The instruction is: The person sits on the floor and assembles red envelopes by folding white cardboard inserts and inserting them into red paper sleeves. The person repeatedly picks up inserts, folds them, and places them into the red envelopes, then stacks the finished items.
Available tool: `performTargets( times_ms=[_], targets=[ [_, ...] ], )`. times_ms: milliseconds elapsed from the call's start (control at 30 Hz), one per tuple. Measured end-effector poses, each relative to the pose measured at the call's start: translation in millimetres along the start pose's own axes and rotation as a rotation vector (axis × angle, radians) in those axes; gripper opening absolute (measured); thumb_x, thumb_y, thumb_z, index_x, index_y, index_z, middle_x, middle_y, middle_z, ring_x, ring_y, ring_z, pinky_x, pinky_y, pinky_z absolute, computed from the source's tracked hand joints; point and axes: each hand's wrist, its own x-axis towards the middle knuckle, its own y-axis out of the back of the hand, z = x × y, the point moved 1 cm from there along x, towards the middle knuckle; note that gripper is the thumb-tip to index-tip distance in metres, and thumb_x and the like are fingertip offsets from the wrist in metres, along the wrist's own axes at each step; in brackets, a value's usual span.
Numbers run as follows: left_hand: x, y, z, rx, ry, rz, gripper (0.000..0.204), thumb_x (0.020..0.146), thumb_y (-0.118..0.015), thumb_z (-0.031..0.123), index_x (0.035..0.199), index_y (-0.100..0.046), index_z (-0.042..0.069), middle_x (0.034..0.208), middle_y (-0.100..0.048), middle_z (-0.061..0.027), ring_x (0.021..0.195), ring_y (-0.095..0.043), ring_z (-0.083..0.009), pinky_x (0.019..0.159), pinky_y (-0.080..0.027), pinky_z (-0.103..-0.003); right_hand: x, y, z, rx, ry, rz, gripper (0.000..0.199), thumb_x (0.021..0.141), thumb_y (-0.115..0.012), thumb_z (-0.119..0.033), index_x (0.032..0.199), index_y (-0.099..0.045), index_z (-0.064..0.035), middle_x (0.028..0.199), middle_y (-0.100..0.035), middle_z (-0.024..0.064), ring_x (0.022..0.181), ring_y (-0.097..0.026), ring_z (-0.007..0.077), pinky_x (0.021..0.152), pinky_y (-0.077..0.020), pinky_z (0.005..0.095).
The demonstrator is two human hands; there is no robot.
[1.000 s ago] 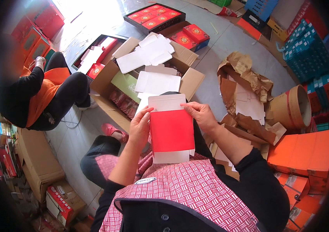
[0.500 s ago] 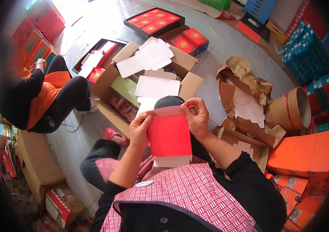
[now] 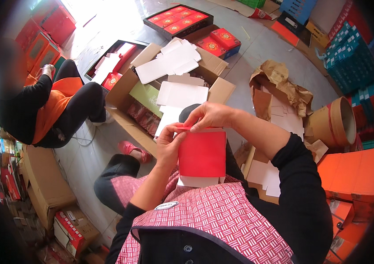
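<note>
On my lap rests a red cardboard box [image 3: 202, 154] with a white flap sticking out at its near edge. My left hand [image 3: 169, 143] grips its far left corner, fingers closed. From the right, my right hand [image 3: 211, 116] reaches across and pinches the red edge at that same corner, its fingertips meeting the left ones. Just beyond my hands, an open brown carton [image 3: 127, 125] holds flat white cardboard pieces [image 3: 182, 94], a pale green panel and dark red wrapped items.
A co-worker [image 3: 24, 101] sits at the left. Crumpled brown paper [image 3: 279, 81], a round drum [image 3: 332, 123] and orange boxes [image 3: 354, 171] lie to the right. Trays of red boxes [image 3: 180, 20] stand on the far floor. Teal boxes [image 3: 349, 57] are stacked at the far right.
My right hand has moved left from the box's far right corner to its far left corner, joining my left hand there. The far flap no longer stands up along the whole edge.
</note>
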Motion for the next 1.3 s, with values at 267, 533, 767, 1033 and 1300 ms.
performTargets(
  times_ms=[267, 533, 767, 1033, 1300],
  targets=[
    [1.1, 5.5, -3.3, -0.019, 0.006, -0.044, 0.037, 0.080, -0.064, -0.007, 0.103, -0.040, 0.008, 0.114, -0.051, -0.0107, 0.108, -0.050, -0.0178, 0.096, -0.042, -0.030, 10.2, 1.2, 22.5, 0.097, 0.105, 0.088, 0.025, 0.070, -0.073, -0.008, 0.095, -0.072, -0.0040, 0.084, -0.070, 0.0050, 0.075, -0.061, 0.0100, 0.071, -0.0500, 0.0249],
    [1.8, 9.2, -7.6, -0.020, 0.011, -0.035, 0.041, 0.080, -0.064, -0.007, 0.110, -0.041, 0.007, 0.120, -0.048, -0.0109, 0.107, -0.051, -0.0162, 0.092, -0.045, -0.029, -1.0, -7.3, 14.4, -0.193, 0.141, 0.175, 0.020, 0.072, -0.072, -0.010, 0.092, -0.073, -0.0081, 0.079, -0.066, 0.0010, 0.070, -0.055, 0.0061, 0.062, -0.0455, 0.0231],
    [-3.0, 1.8, -2.2, 0.042, -0.011, -0.079, 0.045, 0.082, -0.064, -0.003, 0.120, -0.042, 0.005, 0.127, -0.044, -0.0112, 0.117, -0.046, -0.0191, 0.099, -0.040, -0.031, 1.3, -14.1, 13.5, -0.404, 0.287, 0.287, 0.018, 0.070, -0.074, -0.016, 0.086, -0.072, -0.0077, 0.077, -0.065, 0.0052, 0.066, -0.057, 0.0119, 0.062, -0.0463, 0.0264],
    [-4.9, 7.8, -13.7, 0.052, 0.013, -0.070, 0.022, 0.084, -0.062, -0.002, 0.103, -0.053, 0.003, 0.124, -0.047, -0.0114, 0.111, -0.049, -0.0177, 0.095, -0.041, -0.029, 5.9, -11.9, 4.1, -0.457, 0.241, 0.176, 0.015, 0.077, -0.070, -0.015, 0.082, -0.069, -0.0014, 0.077, -0.066, 0.0065, 0.068, -0.058, 0.0107, 0.063, -0.0470, 0.0268],
    [-2.0, 9.0, -14.1, 0.084, -0.037, -0.058, 0.015, 0.085, -0.061, -0.002, 0.097, -0.055, 0.004, 0.117, -0.053, -0.0105, 0.107, -0.052, -0.0175, 0.095, -0.042, -0.031, -55.9, 21.7, 27.3, 0.072, -0.051, 0.272, 0.025, 0.083, -0.068, -0.023, 0.100, -0.069, -0.0036, 0.087, -0.067, 0.0024, 0.079, -0.061, 0.0088, 0.069, -0.0497, 0.0237]
  ],
)
